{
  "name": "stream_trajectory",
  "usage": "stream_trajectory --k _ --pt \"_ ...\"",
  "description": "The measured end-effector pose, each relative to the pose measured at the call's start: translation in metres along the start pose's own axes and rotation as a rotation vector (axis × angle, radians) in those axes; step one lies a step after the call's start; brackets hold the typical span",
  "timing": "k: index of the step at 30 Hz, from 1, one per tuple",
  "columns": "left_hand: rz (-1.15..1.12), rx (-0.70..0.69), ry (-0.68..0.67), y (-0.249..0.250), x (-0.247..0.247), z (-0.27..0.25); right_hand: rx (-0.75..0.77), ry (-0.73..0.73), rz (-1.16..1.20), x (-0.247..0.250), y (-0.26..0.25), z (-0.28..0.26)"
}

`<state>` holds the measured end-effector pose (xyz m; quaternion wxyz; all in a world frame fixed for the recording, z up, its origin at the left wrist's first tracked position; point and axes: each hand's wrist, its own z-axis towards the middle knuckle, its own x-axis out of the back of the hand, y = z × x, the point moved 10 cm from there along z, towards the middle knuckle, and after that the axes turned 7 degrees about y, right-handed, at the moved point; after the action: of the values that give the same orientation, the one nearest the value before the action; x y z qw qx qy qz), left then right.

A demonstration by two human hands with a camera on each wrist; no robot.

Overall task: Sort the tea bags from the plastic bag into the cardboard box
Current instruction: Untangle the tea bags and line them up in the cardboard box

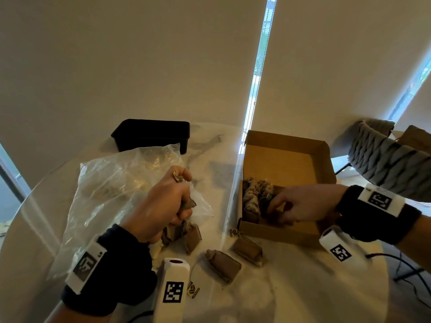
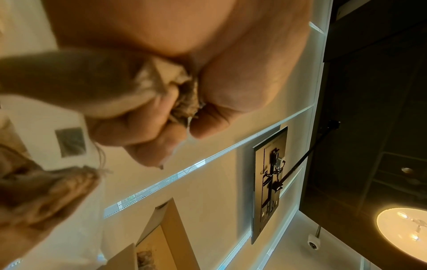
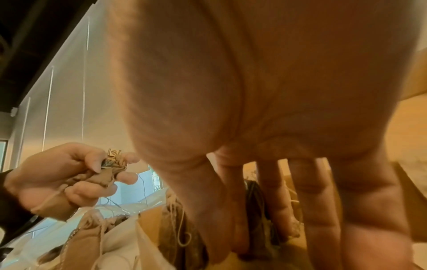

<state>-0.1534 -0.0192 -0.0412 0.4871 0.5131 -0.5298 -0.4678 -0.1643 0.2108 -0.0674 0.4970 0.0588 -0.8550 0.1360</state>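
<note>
tea bags (image 1: 223,265): crumpled tan, string-tied pouches

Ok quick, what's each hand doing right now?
Left hand: gripping a tea bag above the plastic bag.
Right hand: inside the cardboard box, fingers straight on the tea bags there, gripping nothing.

Left grip (image 1: 166,201) fisted, right (image 1: 300,206) extended

Home dining room, marble table (image 1: 291,287), upholstered chair (image 1: 382,159)
</note>
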Motion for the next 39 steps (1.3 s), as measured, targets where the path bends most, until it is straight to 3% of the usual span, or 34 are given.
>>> stream_trajectory --k 9,13,18,23,28,32,39 --pt "0.056 -0.099 0.004 0.011 0.001 -0.001 0.036 0.034 -0.026 0.004 0.001 0.001" --pt "0.027 -0.093 -0.042 0.012 -0.003 -0.001 0.096 0.193 -0.014 0.041 -0.004 -0.009" --pt "0.029 -0.043 -0.111 0.006 -0.012 -0.004 0.288 0.469 0.139 0.084 -0.066 -0.029" --pt "0.08 -0.021 -0.238 0.006 -0.023 -0.013 0.505 0.442 0.369 0.071 -0.143 -0.027" --pt "0.078 -0.017 -0.3 0.006 -0.026 -0.018 0.63 0.482 0.566 0.068 -0.172 -0.019" --pt "-0.038 -0.051 -0.259 0.01 -0.017 -0.01 0.616 0.571 0.744 0.077 -0.156 -0.021" --pt "-0.008 -0.115 -0.162 0.015 -0.006 -0.005 0.534 0.658 1.001 0.079 -0.129 -0.016"
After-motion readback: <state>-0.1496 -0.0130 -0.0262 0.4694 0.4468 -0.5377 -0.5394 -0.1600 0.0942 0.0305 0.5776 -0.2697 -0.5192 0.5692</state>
